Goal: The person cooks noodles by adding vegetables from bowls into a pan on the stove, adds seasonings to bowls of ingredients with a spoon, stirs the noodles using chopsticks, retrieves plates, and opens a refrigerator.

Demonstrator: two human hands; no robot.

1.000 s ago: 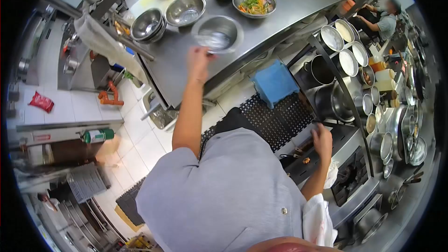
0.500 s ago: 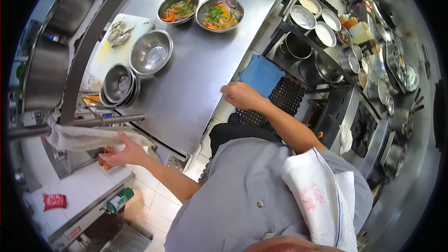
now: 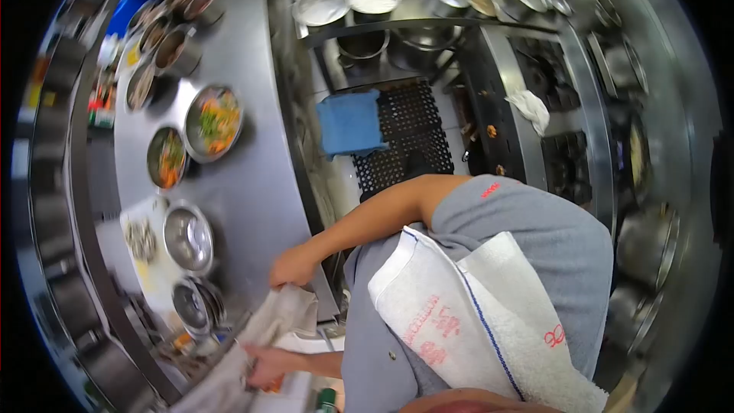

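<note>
A long off-white cloth hangs near the corner of the steel table and runs down to the lower left. My right hand is at its upper end, by the table edge, with fingers closed on the fabric. Lower down, my left hand is against the same cloth; its fingers are blurred and partly hidden. Close by on the table are a stack of steel bowls and a single steel bowl. A white cutting board beside them carries a pale, tangled heap.
Two bowls of cut vegetables sit farther along the steel table. Several pots line its far end. A blue cloth lies by a black perforated mat on the floor. A stove stands at the right.
My view has turned to the right. My right hand has come from beyond the table edge onto the cloth, whose end is now drawn up beside the table corner. My left hand stays by it.
</note>
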